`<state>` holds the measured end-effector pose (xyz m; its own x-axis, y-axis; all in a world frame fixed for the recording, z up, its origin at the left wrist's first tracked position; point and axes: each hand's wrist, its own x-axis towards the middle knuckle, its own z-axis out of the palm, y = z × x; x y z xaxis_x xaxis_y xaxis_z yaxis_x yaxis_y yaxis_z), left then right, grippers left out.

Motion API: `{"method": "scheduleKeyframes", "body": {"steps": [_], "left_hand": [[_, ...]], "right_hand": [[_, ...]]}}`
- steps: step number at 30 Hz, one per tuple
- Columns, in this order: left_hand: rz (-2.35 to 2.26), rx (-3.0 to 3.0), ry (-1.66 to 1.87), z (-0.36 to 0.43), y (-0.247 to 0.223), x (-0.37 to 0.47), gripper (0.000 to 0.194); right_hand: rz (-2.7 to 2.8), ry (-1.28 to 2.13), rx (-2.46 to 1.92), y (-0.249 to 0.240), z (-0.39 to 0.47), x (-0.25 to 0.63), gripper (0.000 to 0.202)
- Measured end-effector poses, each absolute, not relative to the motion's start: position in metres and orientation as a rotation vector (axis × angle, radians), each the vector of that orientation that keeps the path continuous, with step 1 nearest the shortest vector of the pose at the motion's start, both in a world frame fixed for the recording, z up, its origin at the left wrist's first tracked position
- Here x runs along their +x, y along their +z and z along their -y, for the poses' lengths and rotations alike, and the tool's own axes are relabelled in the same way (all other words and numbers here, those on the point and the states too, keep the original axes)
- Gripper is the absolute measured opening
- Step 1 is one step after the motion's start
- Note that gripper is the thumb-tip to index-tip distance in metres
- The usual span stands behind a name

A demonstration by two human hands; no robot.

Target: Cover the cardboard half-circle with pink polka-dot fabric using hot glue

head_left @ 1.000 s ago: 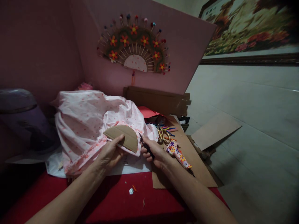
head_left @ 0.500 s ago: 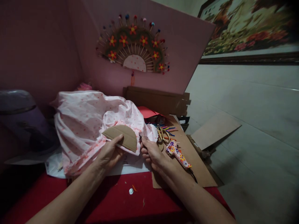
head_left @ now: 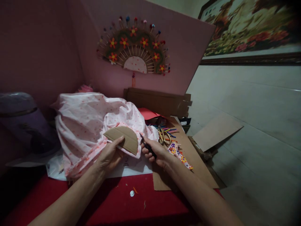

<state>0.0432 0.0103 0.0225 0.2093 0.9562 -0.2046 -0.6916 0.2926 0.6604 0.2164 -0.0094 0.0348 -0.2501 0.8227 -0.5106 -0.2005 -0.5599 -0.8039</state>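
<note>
My left hand [head_left: 113,155] pinches a half-round piece of brown cardboard [head_left: 125,138], thumb on top, together with the edge of the pink spotted cloth [head_left: 82,119] beneath it. The cloth shows as a narrow border below and right of the cardboard. In my right hand [head_left: 154,152] is a small dark tool [head_left: 148,148], its thin tip pointing up and left beside the cloth's right edge. Whether the tip touches the cloth I cannot tell. The bulk of the cloth lies heaped behind and to the left.
Gold-handled scissors [head_left: 165,136] and a flower-patterned glue gun [head_left: 185,160] lie on a cardboard sheet [head_left: 197,166] at the right. A decorated fan [head_left: 134,40] hangs on a pink board behind. A small silvery disc [head_left: 132,193] rests on the red tabletop [head_left: 105,201].
My right hand has turned, and the dark tool now shows more fully in it. My left hand, the cardboard and the cloth have hardly moved.
</note>
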Motion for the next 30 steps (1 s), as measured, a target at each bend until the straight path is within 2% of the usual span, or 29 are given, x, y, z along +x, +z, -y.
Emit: {"method": "scheduleKeyframes", "body": {"steps": [7,16,24,30], "left_hand": [[-0.653,0.493,1.18,-0.01,0.022,0.043,0.035],[-0.661,0.506,1.191,-0.011,0.025,0.042,0.035],[-0.651,0.522,1.183,-0.011,0.026,0.039,0.037],[-0.621,0.524,1.141,-0.01,0.023,0.041,0.039]], "right_hand": [[0.82,1.875,-1.282,0.031,0.001,0.216,0.043],[0.92,1.646,-1.336,0.027,0.007,0.209,0.044],[0.878,1.876,-1.33,0.039,0.008,0.22,0.044],[0.906,1.906,-1.333,0.041,-0.001,0.221,0.044]]}}
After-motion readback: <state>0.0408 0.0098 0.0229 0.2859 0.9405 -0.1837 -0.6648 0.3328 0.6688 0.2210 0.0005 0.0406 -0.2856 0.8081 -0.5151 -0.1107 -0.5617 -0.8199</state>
